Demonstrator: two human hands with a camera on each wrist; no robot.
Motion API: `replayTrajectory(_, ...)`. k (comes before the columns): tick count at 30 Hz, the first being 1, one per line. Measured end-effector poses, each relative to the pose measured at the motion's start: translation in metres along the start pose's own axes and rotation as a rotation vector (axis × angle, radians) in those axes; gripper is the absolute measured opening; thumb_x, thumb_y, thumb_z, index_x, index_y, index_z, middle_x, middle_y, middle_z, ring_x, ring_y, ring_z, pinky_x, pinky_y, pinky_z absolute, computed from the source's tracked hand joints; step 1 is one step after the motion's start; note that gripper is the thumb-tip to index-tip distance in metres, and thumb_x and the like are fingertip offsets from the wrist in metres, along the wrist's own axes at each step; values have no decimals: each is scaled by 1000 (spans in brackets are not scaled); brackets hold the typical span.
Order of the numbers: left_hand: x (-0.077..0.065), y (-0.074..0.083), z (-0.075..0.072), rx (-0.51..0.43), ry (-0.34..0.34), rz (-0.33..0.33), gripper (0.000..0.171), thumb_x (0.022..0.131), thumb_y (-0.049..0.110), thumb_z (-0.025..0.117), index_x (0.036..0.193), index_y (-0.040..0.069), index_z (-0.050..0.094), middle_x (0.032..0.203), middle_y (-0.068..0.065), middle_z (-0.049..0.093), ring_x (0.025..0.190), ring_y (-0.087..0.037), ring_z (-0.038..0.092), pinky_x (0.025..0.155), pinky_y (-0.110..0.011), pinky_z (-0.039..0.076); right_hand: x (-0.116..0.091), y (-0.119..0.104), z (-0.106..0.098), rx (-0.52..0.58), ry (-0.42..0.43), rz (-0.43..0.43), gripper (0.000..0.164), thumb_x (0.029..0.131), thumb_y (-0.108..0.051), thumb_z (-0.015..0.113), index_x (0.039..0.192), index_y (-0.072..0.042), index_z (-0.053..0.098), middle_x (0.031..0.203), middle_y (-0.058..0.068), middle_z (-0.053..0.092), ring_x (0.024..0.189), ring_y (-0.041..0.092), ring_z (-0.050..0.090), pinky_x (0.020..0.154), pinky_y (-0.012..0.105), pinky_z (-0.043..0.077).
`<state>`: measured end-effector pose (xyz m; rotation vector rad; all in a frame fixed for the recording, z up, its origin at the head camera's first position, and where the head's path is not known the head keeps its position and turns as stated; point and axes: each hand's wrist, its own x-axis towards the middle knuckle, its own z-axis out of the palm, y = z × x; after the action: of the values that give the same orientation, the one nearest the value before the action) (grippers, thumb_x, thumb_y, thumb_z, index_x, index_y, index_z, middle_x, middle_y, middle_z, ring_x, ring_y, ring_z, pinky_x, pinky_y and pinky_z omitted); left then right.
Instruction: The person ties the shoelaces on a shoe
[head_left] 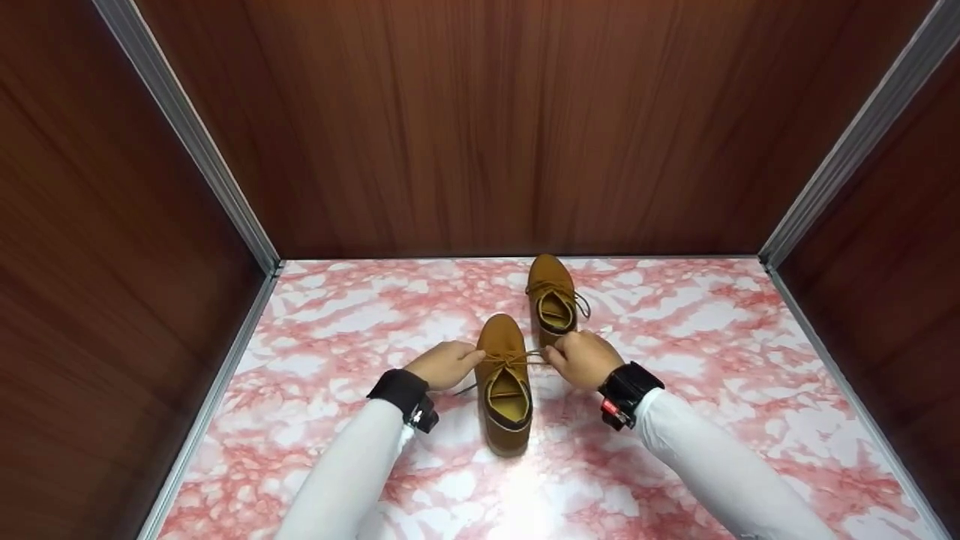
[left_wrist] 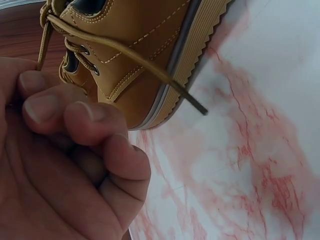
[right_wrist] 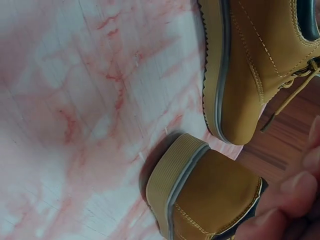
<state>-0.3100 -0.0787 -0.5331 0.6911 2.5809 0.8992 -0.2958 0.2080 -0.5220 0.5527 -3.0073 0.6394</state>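
A tan lace-up shoe [head_left: 508, 442] stands on the pink-and-white marbled surface, toe pointing away, between my two hands. At its left side my left hand [head_left: 446, 365] pinches the shoelace [left_wrist: 44, 47], fingers curled; a free lace end [left_wrist: 185, 95] hangs down past the sole in the left wrist view. On the other side my right hand [head_left: 589, 360] grips lace strands [head_left: 534, 352] drawn out to the right from the knot [head_left: 508, 360]. In the right wrist view its fingers [right_wrist: 295, 192] are curled, and their grip is out of frame.
A matching tan shoe [head_left: 551, 268], laces tied, stands farther back and to the right, its heel close behind my right hand. Brown wood-grain panels [head_left: 465, 135] with grey metal edges [head_left: 217, 161] wall in the marbled surface [head_left: 337, 322] at the back and sides.
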Motion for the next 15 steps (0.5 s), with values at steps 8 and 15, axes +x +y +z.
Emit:
replayTrajectory(8, -1, -2, 1, 14, 0, -1, 40, 112, 37, 44, 75, 21, 47, 66, 8, 36, 60, -10, 36, 61, -27, 34, -4, 4, 2, 13, 28, 55, 48, 101, -24, 61, 56, -21, 46, 54, -6, 44, 52, 15, 47, 55, 33, 40)
replayTrajectory(15, -3, -6, 1, 47, 14, 28, 38, 111, 32, 47, 75, 20, 48, 65, 7, 36, 60, -12, 36, 63, -27, 33, -6, 9, 5, 40, 50, 72, 51, 101, -23, 60, 53, -22, 43, 50, -8, 41, 49, 13, 43, 53, 32, 37)
